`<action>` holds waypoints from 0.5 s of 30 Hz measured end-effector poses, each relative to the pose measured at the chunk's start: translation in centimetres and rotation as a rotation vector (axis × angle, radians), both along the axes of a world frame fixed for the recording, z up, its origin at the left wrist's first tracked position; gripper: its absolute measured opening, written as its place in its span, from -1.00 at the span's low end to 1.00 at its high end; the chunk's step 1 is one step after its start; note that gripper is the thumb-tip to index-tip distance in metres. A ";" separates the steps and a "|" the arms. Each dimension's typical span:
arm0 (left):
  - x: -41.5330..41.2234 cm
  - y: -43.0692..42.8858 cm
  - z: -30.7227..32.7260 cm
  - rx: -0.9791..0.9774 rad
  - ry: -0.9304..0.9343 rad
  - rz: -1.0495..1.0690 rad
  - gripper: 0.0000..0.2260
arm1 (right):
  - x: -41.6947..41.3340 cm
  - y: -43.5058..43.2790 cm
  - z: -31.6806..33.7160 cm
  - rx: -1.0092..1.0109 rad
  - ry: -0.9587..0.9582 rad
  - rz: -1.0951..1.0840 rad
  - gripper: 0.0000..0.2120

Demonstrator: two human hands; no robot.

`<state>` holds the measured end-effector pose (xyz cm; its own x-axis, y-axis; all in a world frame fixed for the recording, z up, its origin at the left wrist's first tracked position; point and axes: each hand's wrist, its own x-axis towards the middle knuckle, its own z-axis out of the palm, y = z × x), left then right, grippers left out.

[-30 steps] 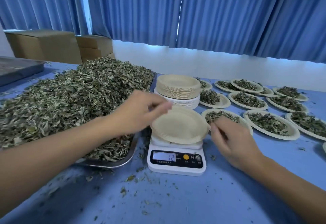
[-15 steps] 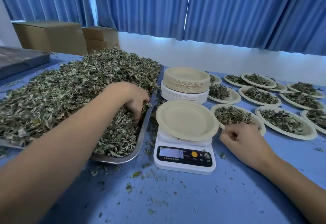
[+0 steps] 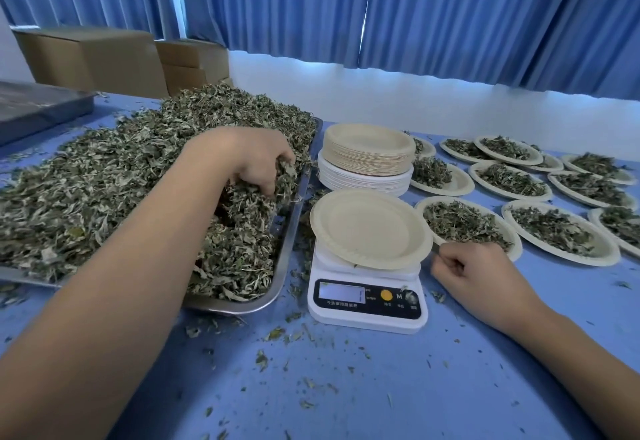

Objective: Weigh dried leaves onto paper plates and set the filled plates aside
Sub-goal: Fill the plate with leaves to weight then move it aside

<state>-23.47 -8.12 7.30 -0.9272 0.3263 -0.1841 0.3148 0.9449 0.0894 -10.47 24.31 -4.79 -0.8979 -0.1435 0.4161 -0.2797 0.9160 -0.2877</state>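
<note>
The left hand (image 3: 258, 165) is curled round a bunch of dried leaves (image 3: 104, 179) in the tray (image 3: 287, 242), the right hand (image 3: 474, 276) rests curled and holding nothing beside the scale (image 3: 365, 301), and a heavy drop of leaves could tip the empty plate (image 3: 370, 228) sitting on it.

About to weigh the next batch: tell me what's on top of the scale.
One empty plate sits on the scale. The plate covers most of the scale's top, so anything under it cannot be seen.
</note>
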 end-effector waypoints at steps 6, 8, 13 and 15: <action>0.3 -0.9 0.8 0.120 0.111 0.076 -0.22 | -0.1 0.2 -0.2 0.000 0.010 0.015 -0.52; 0.1 -1.0 0.9 0.208 0.139 0.117 -0.22 | -0.1 0.2 -0.3 0.001 0.014 0.020 -0.50; -0.1 -0.9 0.6 0.328 0.192 0.195 -0.20 | -0.2 0.3 -0.3 -0.005 0.021 0.039 -0.49; -0.2 -0.7 0.5 0.401 0.214 0.217 -0.20 | -0.2 0.3 -0.4 -0.015 0.018 0.041 -0.49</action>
